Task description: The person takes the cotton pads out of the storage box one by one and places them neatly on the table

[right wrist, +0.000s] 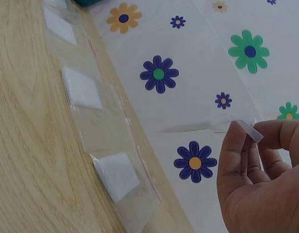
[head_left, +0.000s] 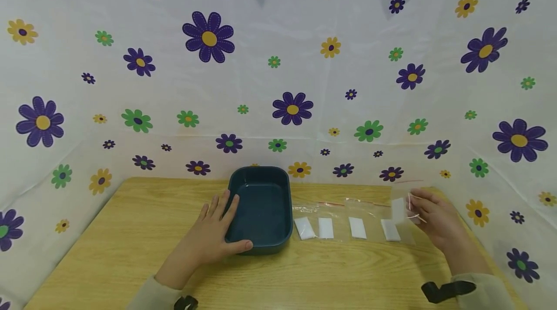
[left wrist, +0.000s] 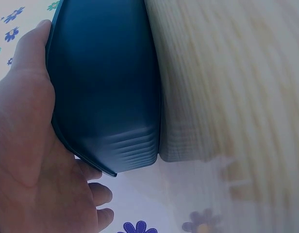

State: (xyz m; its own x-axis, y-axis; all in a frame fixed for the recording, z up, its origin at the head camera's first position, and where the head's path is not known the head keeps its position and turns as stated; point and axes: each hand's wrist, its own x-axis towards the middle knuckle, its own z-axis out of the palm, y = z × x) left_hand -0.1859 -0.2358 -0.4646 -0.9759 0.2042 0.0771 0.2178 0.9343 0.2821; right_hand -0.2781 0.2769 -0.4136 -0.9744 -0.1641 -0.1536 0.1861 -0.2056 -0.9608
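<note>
A dark teal rectangular tray (head_left: 261, 245) stands on the wooden table. My left hand (head_left: 213, 232) rests along its left side with fingers spread over the rim; the left wrist view shows the palm (left wrist: 28, 126) against the tray's edge. At the right, my right hand (head_left: 439, 218) pinches a clear zip bag (head_left: 399, 191) by its edge, lifted above the table, with a white folded piece inside. Between tray and right hand lie several flat clear bags, each with a white folded piece (head_left: 358, 228) in it. One such piece (right wrist: 118, 177) shows near the right hand in the right wrist view.
The wooden table (head_left: 143, 232) runs back to a white flowered cloth (head_left: 243, 82) that hangs behind and at both sides. The flat bags lie in a row along the table's back edge, the nearest one close to the tray's right wall.
</note>
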